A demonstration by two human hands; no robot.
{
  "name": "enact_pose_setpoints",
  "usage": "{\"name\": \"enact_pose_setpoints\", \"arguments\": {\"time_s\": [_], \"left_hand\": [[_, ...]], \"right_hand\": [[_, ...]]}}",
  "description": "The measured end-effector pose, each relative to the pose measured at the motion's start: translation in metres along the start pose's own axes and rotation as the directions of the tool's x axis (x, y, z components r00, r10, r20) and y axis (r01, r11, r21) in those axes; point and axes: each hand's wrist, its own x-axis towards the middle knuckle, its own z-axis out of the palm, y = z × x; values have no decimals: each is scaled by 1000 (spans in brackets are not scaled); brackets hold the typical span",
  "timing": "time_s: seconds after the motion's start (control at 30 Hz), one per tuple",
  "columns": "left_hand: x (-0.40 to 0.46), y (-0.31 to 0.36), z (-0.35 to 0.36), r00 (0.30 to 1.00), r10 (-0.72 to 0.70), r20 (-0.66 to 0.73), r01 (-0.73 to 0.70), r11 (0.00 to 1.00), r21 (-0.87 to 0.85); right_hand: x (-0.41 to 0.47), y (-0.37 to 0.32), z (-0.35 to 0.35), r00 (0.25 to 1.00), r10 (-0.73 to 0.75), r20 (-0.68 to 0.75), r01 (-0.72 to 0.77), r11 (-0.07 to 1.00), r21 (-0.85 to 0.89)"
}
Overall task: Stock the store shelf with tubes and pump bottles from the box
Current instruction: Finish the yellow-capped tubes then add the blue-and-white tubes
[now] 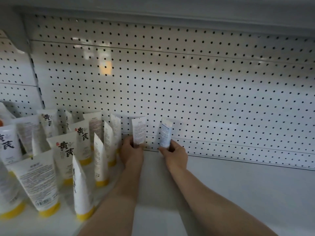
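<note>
Nearest, yellow-capped tubes (44,183) stand cap-down on the white shelf (238,193), and beyond them the left hand (132,153) grips a white tube (139,132) while the right hand (175,155) grips a blue-printed tube (165,134), both upright against the pegboard (187,79).

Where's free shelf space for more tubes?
Free: the shelf right of the right hand, along the pegboard. A narrow strip lies between the forearms. Crowded: left of the left hand, packed with yellow-capped tubes.
</note>
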Motion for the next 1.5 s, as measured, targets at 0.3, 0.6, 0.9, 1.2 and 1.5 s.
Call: {"name": "enact_pose_setpoints", "arguments": {"time_s": [0.3, 0.6, 0.9, 1.2, 1.5], "left_hand": [[-5, 4, -4, 1000, 1, 16, -1, 1000, 23], [-10, 6, -7, 999, 25, 42, -25, 1000, 3], [-10, 3, -6, 998, 16, 55, -16, 1000, 10], [-11, 1, -4, 999, 13, 35, -14, 999, 31], [-8, 7, -3, 998, -64, 17, 63, 997, 33]], "right_hand": [[-5, 3, 2, 999, -28, -24, 27, 999, -41], [-7, 0, 1, 999, -17, -27, 15, 999, -50], [-9, -2, 1, 1000, 2, -30, -4, 997, -71], [-11, -2, 1, 1000, 10, -29, -13, 993, -113], [-19, -20, -5, 991, 100, 85, -91, 991, -99]]}}
